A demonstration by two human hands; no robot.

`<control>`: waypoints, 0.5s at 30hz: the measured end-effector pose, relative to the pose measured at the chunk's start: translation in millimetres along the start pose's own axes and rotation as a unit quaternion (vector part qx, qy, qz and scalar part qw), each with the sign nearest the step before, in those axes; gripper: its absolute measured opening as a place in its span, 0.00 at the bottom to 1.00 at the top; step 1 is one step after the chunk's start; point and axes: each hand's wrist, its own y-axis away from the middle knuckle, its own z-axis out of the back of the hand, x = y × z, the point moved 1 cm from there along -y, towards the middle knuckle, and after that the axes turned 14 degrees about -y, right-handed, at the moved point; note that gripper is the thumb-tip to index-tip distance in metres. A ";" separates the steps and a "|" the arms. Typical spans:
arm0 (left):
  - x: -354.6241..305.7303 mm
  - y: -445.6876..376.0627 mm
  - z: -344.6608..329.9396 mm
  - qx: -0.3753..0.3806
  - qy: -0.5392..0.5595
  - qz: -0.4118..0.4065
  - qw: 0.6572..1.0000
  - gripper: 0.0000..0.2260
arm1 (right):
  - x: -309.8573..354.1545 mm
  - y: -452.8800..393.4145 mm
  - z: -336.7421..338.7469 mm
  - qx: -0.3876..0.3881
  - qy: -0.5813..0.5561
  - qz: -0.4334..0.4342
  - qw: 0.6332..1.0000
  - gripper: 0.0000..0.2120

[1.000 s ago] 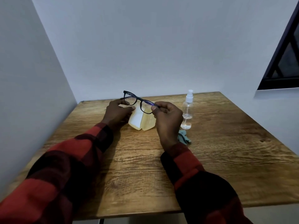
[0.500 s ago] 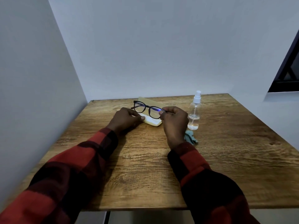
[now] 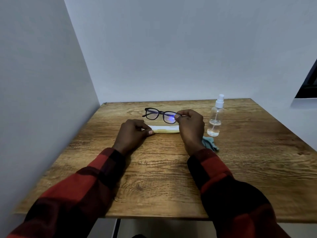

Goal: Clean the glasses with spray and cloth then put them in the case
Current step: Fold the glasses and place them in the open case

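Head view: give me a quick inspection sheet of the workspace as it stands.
Surface: wooden table, set in a wall corner.
Job's things: black glasses held above the open case; spray bottle upright at right; cloth crumpled near it.
Clutter: nothing seen.
Hands: right hand pinches the glasses at their right end; left hand holds the case's left end.
Cables: nothing seen.
Surroundings: plain walls; dark window frame at right.
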 end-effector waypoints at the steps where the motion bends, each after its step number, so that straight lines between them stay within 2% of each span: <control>1: 0.0 1.7 0.0 -0.004 0.008 0.005 1.000 0.03 | -0.1 0.0 0.0 0.003 0.010 0.002 1.000 0.02; 7: 1.0 3.3 3.1 -0.010 0.021 0.021 1.000 0.08 | -2.8 -1.6 -1.8 0.013 0.070 -0.013 0.997 0.03; 15: 2.0 1.5 4.8 -0.035 -0.019 -0.006 0.999 0.09 | -6.8 -6.5 3.6 0.011 0.081 -0.019 0.996 0.07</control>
